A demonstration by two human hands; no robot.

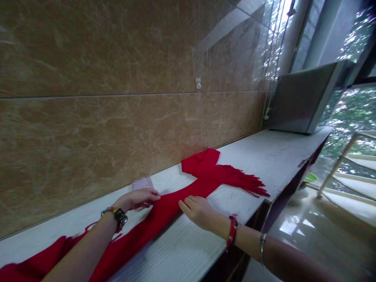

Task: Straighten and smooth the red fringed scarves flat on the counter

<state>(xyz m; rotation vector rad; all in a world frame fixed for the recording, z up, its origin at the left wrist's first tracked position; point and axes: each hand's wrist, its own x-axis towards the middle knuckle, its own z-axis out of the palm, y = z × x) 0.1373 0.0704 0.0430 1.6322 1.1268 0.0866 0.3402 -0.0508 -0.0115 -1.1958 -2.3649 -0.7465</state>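
Observation:
A long red scarf (173,199) lies along the white countertop, partly folded over itself, its fringe spread toward the right. My left hand (142,197) pinches the scarf's far edge near the middle. Opposite it, at the near edge, my right hand (195,209) has its fingers closed on the cloth. More red cloth runs toward the lower left, partly hidden behind my left forearm. A pale pink card or packet (142,184) lies beside the wall, partly behind my left hand.
A brown marble wall (102,133) borders the far side of the white counter (252,152). A large grey box-like object (302,100) stands at the counter's right end. A metal railing (337,164) and a green basin (310,178) are beyond the counter on the right.

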